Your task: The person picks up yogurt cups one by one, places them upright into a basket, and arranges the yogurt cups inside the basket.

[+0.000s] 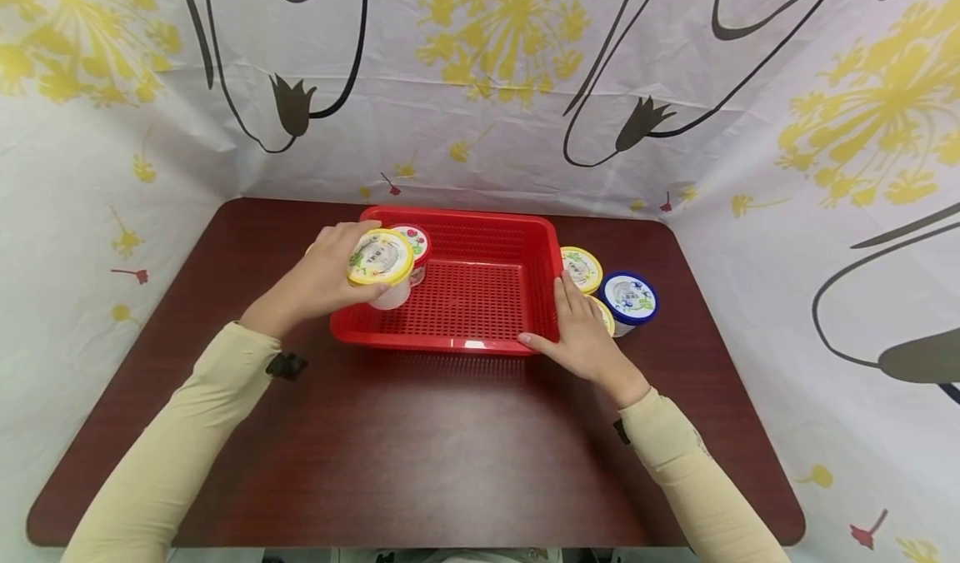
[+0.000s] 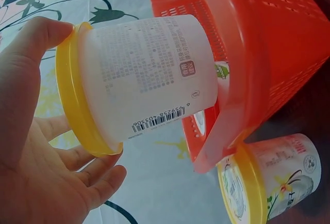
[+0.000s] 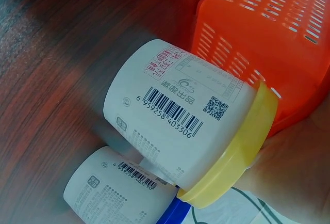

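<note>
My left hand (image 1: 326, 271) grips a white tub with a yellow lid (image 1: 381, 256) by the lid, thumb on one side and fingers on the other. The tub is raised over the left part of the red plastic basket (image 1: 450, 345), and its printed side with a barcode (image 2: 149, 74) faces the left wrist camera. Behind it in the basket stands a red-lidded tub (image 1: 415, 241), partly hidden. My right hand (image 1: 585, 342) rests on the basket's front right corner, fingers along the right rim and thumb on the front rim.
Right of the basket stand two yellow-lidded tubs (image 1: 581, 268), one mostly covered by my right hand, and a blue-lidded tub (image 1: 630, 296). Another yellow-lidded tub (image 2: 283, 177) stands outside the basket's left side. Patterned cloth (image 1: 480, 130) surrounds the dark wooden table (image 1: 450, 463).
</note>
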Motion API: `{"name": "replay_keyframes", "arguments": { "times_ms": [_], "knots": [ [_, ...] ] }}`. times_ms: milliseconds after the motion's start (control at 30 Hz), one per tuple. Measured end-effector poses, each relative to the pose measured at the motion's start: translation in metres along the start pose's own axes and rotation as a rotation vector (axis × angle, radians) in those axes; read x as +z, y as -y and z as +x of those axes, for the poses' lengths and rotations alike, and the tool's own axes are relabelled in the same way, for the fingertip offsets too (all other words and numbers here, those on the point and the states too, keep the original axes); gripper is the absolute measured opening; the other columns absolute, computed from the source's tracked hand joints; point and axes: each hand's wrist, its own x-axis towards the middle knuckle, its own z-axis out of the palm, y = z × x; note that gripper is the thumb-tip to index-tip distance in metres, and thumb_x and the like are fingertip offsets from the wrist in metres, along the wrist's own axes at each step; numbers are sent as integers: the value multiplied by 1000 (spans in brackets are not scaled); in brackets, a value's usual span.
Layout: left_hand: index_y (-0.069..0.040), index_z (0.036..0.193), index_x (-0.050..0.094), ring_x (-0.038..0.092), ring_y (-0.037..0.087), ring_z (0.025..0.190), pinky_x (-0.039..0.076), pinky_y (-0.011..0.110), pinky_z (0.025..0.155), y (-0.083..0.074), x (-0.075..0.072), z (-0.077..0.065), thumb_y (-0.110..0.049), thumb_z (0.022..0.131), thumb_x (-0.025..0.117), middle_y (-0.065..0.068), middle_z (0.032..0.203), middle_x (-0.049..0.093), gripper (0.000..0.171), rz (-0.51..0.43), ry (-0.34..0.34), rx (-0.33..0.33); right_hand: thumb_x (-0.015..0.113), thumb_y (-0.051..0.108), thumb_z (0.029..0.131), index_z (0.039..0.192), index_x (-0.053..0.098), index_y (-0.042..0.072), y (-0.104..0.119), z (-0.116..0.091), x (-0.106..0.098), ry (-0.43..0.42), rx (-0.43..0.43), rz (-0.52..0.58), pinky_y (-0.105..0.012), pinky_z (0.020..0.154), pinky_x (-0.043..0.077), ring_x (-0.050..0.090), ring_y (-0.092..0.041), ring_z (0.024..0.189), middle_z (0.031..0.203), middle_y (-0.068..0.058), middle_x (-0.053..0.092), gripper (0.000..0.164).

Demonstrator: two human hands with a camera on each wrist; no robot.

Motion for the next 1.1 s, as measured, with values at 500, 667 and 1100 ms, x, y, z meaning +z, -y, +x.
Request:
{"name": "replay_keyframes", "arguments": {
  "times_ms": [500, 667, 1100],
  "knots": [
    [-12, 151, 33, 40, 30, 129, 41, 57, 108, 4, 14, 6, -41, 75, 82, 12, 146, 43, 96, 1, 66, -14, 50, 78, 83, 159, 0, 7, -1, 0, 1, -12, -3, 7, -63, 123, 17, 9, -34, 156, 169, -9, -6, 115],
    [-12, 152, 32, 40, 32, 131, 39, 58, 111, 7, 20, 6, -43, 75, 81, 14, 148, 43, 97, 26, 96, -23, 51, 77, 83, 159, 0, 6, -1, 0, 1, -15, -3, 12, -62, 123, 16, 9, -34, 156, 169, -9, -6, 115],
    [-17, 150, 36, 43, 30, 130, 42, 57, 111, 10, 34, 5, -49, 67, 86, 11, 144, 46, 102, -6, 129, -55, 52, 77, 83, 159, 0, 6, -2, 0, 3, -13, 5, 19, -63, 123, 16, 9, -34, 156, 169, -9, -7, 116]
  ]
}}
